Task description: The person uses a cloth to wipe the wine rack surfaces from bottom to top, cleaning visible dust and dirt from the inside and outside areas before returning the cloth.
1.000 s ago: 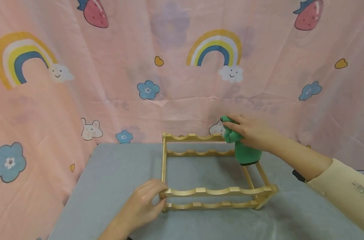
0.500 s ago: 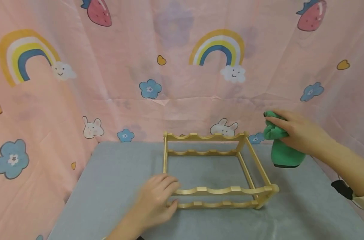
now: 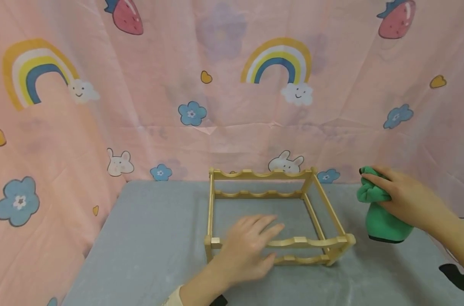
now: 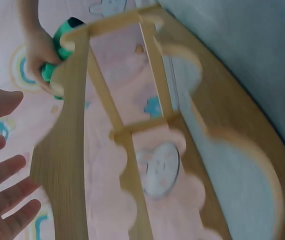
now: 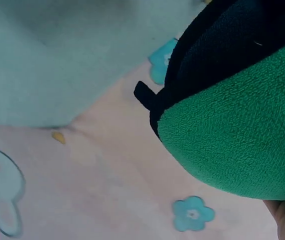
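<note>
A pale wooden rack with scalloped rails, like a wine rack (image 3: pixel 298 242), stands on the grey tabletop. My left hand (image 3: pixel 247 250) hovers at its front rails, fingers spread and holding nothing. In the left wrist view, the left hand's fingers (image 4: pixel 17 192) are loosely extended beside a rail (image 4: pixel 65 175). Off the rack's right side, my right hand (image 3: pixel 415 199) grips a bunched green terry cloth (image 3: pixel 386 223), which hangs above the table. Close up in the right wrist view, the cloth (image 5: pixel 237 130) has black edging and a small black loop; most of that hand is hidden.
The grey table (image 3: pixel 148 229) extends to both sides of the rack. Behind it and along the sides hangs a pink curtain (image 3: pixel 232 97) printed with rainbows, flowers and rabbits. Black straps (image 3: pixel 455 276) show near the wrists.
My right hand has carried the green cloth from over the rack's back right to the right, then down. My left hand has let go of the rack's left front corner and moved right.
</note>
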`<state>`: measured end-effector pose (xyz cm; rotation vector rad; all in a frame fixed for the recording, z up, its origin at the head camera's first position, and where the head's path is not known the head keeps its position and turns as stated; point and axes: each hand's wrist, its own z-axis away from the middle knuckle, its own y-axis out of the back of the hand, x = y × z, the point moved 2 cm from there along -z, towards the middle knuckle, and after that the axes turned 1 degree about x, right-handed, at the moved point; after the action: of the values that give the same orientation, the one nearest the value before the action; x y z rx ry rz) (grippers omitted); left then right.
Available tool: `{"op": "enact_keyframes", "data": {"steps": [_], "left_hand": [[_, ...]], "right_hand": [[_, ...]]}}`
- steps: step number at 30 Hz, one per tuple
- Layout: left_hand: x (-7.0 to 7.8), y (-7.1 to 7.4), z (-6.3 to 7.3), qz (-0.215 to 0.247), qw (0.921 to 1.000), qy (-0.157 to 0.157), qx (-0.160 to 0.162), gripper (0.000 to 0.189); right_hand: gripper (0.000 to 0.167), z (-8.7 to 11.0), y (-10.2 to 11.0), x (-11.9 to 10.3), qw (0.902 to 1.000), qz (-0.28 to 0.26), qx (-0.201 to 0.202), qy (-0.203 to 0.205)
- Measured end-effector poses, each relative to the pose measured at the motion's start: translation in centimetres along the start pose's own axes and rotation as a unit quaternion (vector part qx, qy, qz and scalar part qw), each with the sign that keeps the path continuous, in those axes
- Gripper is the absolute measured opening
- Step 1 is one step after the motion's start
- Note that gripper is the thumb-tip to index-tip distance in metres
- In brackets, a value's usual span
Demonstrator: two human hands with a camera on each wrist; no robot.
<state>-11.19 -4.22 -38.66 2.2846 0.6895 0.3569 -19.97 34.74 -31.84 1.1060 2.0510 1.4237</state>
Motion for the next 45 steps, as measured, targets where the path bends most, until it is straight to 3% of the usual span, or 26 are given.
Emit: {"op": "enact_keyframes", "data": {"steps": [3, 8, 16, 20, 27, 30, 33, 37, 41, 45], "left_hand": [[1.1, -1.5, -1.2, 0.013, 0.9993, 0.001, -0.035, 0.057], [2.8, -4.2, -2.5, 0.001, 0.9964, -0.028, -0.080, 0.062], [5.2, -7.4, -4.0, -0.042, 0.9810, -0.045, -0.184, 0.079], [6.2, -8.5, -4.7, -0.052, 0.9775, -0.047, -0.199, 0.086], [7.4, -10.4, -5.7, -0.082, 0.9877, -0.045, -0.125, 0.070], [7.6, -10.8, -5.9, -0.106, 0.9873, -0.050, -0.107, 0.056], [7.7, -11.2, -6.0, -0.124, 0.9884, -0.060, -0.063, 0.035], [7.5, -11.5, -5.8, -0.144, 0.9873, -0.067, -0.010, 0.023], [7.6, -11.5, -5.7, -0.148, 0.9862, -0.073, -0.010, 0.024], [7.7, -11.3, -5.6, -0.134, 0.9874, -0.081, -0.022, 0.027]], "right_hand": [[0.077, 1.4, -1.0, 0.1, 0.9996, 0.000, -0.008, -0.027], [0.077, 3.5, -2.5, -0.1, 0.9982, -0.017, -0.013, -0.057], [0.075, 4.8, -3.7, 0.1, 0.9953, -0.034, -0.025, -0.087], [0.078, 5.4, -3.9, 0.2, 0.9962, -0.025, -0.009, -0.083], [0.079, 5.9, -4.2, 0.5, 0.9937, -0.032, -0.017, -0.106], [0.078, 5.9, -4.2, 0.4, 0.9937, -0.033, -0.016, -0.105], [0.077, 5.9, -4.1, 0.2, 0.9939, -0.031, -0.017, -0.105], [0.076, 6.0, -4.0, 0.1, 0.9943, -0.032, -0.011, -0.101], [0.075, 6.3, -3.8, 0.3, 0.9947, -0.031, 0.005, -0.098], [0.076, 6.8, -3.5, 0.6, 0.9936, -0.027, -0.005, -0.110]]}}
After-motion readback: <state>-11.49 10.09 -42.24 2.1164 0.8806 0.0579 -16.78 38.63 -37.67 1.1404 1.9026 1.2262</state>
